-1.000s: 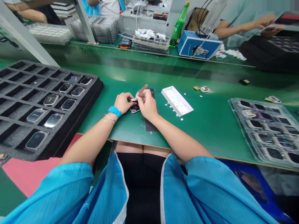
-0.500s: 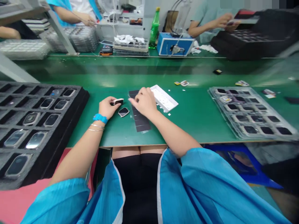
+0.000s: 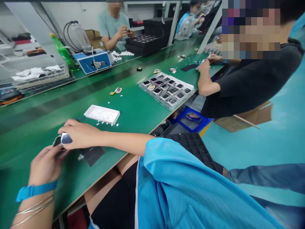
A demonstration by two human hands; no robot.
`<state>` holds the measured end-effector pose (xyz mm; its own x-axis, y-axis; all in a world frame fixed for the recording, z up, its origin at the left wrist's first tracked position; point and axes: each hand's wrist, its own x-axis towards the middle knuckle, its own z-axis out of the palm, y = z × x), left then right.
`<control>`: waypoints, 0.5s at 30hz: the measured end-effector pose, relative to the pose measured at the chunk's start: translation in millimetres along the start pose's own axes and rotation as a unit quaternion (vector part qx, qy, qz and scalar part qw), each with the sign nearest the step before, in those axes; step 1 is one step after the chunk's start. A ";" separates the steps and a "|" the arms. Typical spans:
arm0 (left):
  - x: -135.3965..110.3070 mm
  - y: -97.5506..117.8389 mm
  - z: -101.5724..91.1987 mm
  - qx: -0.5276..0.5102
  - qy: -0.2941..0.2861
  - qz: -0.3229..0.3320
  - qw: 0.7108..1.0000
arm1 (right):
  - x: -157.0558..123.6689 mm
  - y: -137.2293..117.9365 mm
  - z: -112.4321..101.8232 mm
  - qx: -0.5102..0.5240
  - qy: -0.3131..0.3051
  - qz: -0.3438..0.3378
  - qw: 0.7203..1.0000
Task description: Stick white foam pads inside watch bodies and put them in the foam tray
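Observation:
Both of my hands are close together over the green table at the left. My right hand (image 3: 82, 133) is closed on a watch case (image 3: 66, 138) with a shiny, pale face turned toward me. My left hand (image 3: 46, 160) grips a second watch case (image 3: 56, 141), dark with a light rim, right beside the first. Whether the two cases touch, I cannot tell. A dark sheet of rectangular pieces (image 3: 94, 155) lies partly under my right hand. Just beyond that hand sits a shallow white tray (image 3: 114, 119) with small bits in it.
A clear tray (image 3: 172, 106) of watch cases stands farther right, near the table edge. Small loose parts (image 3: 118, 90) lie between the trays. A co-worker in a dark shirt (image 3: 259, 76) works at the right. A blue machine (image 3: 94, 62) and a green bottle (image 3: 62, 52) stand behind.
The view has swung right, bringing the dark-shirted co-worker into sight. My right hand has moved from the dark sheet to beside my left hand and now holds a watch case.

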<state>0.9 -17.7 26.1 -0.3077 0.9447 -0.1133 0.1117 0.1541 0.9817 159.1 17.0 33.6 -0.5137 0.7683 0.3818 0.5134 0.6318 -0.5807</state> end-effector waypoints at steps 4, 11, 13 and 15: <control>-23.5 11.6 73.0 -0.036 -0.099 -0.035 0.994 | -45.8 23.0 -42.6 -0.065 0.002 0.025 0.998; -40.3 30.4 165.4 0.014 -0.289 0.035 0.957 | -116.0 93.6 -137.4 -0.088 0.138 0.075 0.984; -38.5 32.4 166.8 0.085 -0.286 0.130 0.946 | -122.1 132.1 -187.2 -0.129 0.216 0.125 0.960; -32.7 30.7 155.6 0.178 -0.206 0.230 0.934 | -123.9 176.5 -240.5 -0.186 0.277 0.219 0.917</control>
<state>161.4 1.2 36.1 0.2318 0.9548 0.1863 0.4727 -0.2780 0.8362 478.7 58.0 56.7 0.1722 0.8255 0.5376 0.8394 0.1626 -0.5186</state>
